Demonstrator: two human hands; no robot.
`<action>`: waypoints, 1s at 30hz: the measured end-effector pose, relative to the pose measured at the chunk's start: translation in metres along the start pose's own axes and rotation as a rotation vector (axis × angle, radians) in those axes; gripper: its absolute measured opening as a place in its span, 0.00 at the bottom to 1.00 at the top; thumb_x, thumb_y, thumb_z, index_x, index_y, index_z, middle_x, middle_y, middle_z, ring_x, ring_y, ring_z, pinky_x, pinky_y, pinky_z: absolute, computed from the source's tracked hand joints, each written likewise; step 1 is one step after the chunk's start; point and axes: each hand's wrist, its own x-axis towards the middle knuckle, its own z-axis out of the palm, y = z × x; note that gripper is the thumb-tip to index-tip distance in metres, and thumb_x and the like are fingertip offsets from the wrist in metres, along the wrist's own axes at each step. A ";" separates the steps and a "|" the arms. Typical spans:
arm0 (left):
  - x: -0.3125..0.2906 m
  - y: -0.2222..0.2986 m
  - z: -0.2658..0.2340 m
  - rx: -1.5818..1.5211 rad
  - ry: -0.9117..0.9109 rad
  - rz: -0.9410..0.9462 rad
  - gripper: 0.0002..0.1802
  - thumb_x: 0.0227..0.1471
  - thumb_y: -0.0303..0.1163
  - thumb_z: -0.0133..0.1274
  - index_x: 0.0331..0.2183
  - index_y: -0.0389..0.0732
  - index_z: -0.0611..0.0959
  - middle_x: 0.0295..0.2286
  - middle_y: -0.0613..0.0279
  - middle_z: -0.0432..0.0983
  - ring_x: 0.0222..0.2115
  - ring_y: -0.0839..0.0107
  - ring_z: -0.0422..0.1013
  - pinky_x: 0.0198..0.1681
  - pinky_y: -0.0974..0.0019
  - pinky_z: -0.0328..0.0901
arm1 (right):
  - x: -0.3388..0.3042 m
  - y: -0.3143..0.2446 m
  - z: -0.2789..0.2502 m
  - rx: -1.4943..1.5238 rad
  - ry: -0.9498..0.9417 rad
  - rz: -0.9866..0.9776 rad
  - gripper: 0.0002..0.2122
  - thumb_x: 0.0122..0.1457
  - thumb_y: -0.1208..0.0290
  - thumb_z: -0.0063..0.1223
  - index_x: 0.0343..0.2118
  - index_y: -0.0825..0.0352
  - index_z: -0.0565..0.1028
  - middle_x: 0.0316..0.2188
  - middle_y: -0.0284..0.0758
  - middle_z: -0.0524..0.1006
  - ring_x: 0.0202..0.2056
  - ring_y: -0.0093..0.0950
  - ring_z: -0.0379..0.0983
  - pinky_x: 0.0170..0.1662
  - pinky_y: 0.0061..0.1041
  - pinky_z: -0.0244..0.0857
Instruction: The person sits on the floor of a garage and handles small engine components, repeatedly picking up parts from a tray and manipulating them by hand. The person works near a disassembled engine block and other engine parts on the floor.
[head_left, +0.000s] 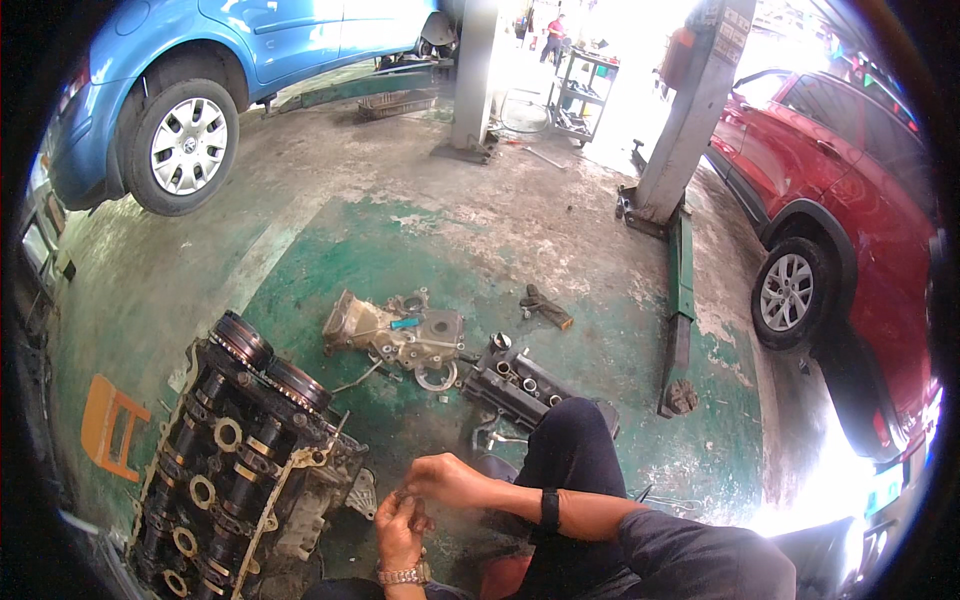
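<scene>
My right hand [446, 481], with a black band on its wrist, is bent over my left hand [400, 537], which has a metal-strap watch below it. The fingers of both are pinched together and meet; whatever is between them is hidden or too small to name. To their left stands an engine [292, 462] with its top uncovered, showing camshafts and two round toothed gears [242, 340] at the far end. Both hands are beside it, apart from it. Beyond my bent knee, a black valve cover [520, 392] lies on the floor.
A dirty metal engine cover [432, 328] with a teal-handled tool [406, 323] on it lies ahead, near dark gloves [546, 307]. An orange stool [97, 428] stands left. Lift posts [676, 130], a green lift arm [681, 262], a blue car [290, 35] and a red car [850, 170] surround the floor.
</scene>
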 end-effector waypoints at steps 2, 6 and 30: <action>-0.001 0.001 -0.002 -0.071 -0.005 -0.031 0.04 0.55 0.27 0.48 0.33 0.40 0.76 0.18 0.69 0.65 0.14 0.78 0.58 0.19 0.70 0.59 | 0.000 -0.001 -0.001 -0.005 -0.002 -0.032 0.06 0.52 0.75 0.55 0.30 0.71 0.72 0.25 0.42 0.76 0.29 0.34 0.75 0.33 0.31 0.67; -0.001 0.001 -0.004 -0.085 -0.050 -0.022 0.04 0.55 0.28 0.49 0.34 0.40 0.74 0.19 0.69 0.66 0.15 0.77 0.59 0.19 0.70 0.59 | -0.001 -0.002 -0.001 0.009 0.024 -0.029 0.06 0.52 0.76 0.54 0.32 0.70 0.73 0.27 0.42 0.76 0.31 0.34 0.75 0.35 0.30 0.68; 0.006 -0.008 -0.005 -0.029 -0.009 0.148 0.05 0.56 0.29 0.49 0.36 0.41 0.74 0.23 0.68 0.71 0.18 0.77 0.66 0.20 0.68 0.66 | -0.005 0.004 0.013 0.522 0.048 0.371 0.13 0.56 0.73 0.55 0.43 0.71 0.72 0.35 0.33 0.76 0.35 0.21 0.72 0.39 0.23 0.68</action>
